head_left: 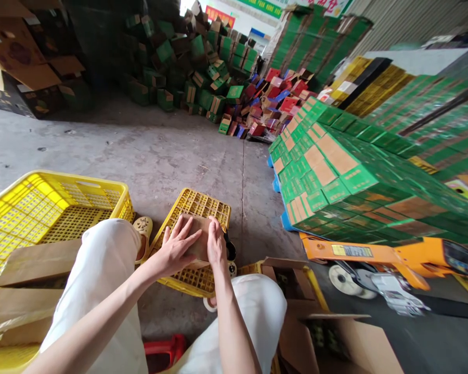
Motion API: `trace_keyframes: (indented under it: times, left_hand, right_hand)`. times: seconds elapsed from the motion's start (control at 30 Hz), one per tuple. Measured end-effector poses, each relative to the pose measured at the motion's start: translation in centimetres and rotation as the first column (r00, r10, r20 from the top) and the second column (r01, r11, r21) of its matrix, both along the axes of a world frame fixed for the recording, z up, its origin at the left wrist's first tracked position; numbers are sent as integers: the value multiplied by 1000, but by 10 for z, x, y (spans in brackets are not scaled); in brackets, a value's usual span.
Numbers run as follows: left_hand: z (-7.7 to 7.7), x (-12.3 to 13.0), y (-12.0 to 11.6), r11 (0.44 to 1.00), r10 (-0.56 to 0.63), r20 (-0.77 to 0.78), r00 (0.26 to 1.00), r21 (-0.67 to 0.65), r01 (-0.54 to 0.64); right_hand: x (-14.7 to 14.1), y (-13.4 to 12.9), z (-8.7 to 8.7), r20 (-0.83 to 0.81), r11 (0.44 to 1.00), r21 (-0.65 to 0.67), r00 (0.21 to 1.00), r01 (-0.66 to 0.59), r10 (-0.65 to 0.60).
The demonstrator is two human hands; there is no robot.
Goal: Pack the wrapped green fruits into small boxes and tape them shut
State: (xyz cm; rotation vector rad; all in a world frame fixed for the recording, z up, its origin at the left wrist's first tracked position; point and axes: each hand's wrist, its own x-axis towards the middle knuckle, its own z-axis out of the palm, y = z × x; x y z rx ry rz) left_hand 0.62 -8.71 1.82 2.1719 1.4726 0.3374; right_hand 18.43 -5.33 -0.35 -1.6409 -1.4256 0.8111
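Observation:
A small brown cardboard box (198,244) sits on an upturned yellow plastic crate (206,202) between my knees. My left hand (179,241) lies across the top of the box, its fingers spread and stretched out. Along the box's right edge, my right hand (216,243) grips the side with its fingers close together. My palms hide part of the box. A black object (230,246), whose kind I cannot make out, is just right of my right hand.
At left is a large yellow crate (125,200) holding cardboard. Opened cartons (359,343) with dark green contents are at lower right. An orange pallet jack (351,252) stands beside stacked green boxes (327,166). Red plastic (175,348) shows below. Loose boxes (214,83) pile behind.

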Motion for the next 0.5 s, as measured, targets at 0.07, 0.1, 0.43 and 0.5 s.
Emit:
trace_keyframes:
  times: [0.07,0.1,0.43,0.5]
  left_hand:
    - [3,3,-3,1000,21,-17,1000,-2,-21]
    - [5,4,-4,1000,27,-26,999,-6,-27]
    - [2,11,-10,993,61,-35,998,105,-57]
    - [-2,11,-11,987,64,-38,997,151,-58]
  right_hand:
    - [0,0,-1,6,1000,11,1000,-4,4]
    - [0,0,-1,5,1000,19,1000,-3,3]
    - [-3,1,-2,-23,1000,24,1000,18,-17]
    - [-3,1,-2,-26,999,24,999,23,-22]
